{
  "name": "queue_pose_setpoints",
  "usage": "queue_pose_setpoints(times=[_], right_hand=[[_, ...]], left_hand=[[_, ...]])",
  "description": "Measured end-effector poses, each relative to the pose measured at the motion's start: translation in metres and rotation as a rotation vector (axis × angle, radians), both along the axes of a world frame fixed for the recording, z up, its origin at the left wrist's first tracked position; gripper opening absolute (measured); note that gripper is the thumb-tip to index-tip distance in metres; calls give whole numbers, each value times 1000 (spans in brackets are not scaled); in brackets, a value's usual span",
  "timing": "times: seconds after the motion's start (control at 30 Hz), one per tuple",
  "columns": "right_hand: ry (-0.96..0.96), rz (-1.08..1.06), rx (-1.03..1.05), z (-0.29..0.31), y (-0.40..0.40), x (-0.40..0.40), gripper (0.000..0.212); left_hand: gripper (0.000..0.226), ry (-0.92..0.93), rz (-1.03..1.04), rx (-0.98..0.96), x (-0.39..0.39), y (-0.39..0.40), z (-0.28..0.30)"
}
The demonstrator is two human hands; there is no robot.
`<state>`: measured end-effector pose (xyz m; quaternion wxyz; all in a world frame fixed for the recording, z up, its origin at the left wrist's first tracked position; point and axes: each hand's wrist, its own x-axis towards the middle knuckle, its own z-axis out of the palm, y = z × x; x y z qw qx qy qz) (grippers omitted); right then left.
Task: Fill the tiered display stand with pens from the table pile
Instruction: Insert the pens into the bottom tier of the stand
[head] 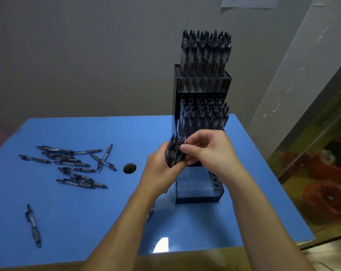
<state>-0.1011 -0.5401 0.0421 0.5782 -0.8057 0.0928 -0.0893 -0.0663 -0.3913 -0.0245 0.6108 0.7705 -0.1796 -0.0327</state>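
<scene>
Your left hand (pixel 158 163) grips a bundle of pens (pixel 173 151) upright before the tiered stand (pixel 202 83), your right hand (pixel 207 147) pinching one of them; loose pile of pens (pixel 71 163) lies left on the blue table (pixel 107 212).

a blue table (pixel 185 227) is carrying a black tiered display stand (pixel 199 190), a loose pile of pens (pixel 71 165) and a single stray pen (pixel 33 225).

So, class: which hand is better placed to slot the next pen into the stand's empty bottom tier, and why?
The right hand. Its fingertips already pinch at the bundle of pens, which the left hand grips, and it hangs just above the bottom tier.
</scene>
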Motion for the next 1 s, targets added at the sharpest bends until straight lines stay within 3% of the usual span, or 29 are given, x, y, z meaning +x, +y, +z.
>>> queue_pose_setpoints(times=[0.27, 0.6, 0.83, 1.0], right_hand=[[-70, -73, 39, 4, 2, 1, 7], [62, -144, -53, 0, 6, -2, 13], [-146, -287, -21, -1, -4, -9, 14], [-199, -309, -187, -12, -14, -6, 18]], left_hand=[[19, -17, 51, 9, 2, 0, -10], [22, -38, 91, -18, 8, -4, -16], [25, -1, 188, 9, 11, 12, -25], [24, 63, 268, -18, 13, 20, -33]])
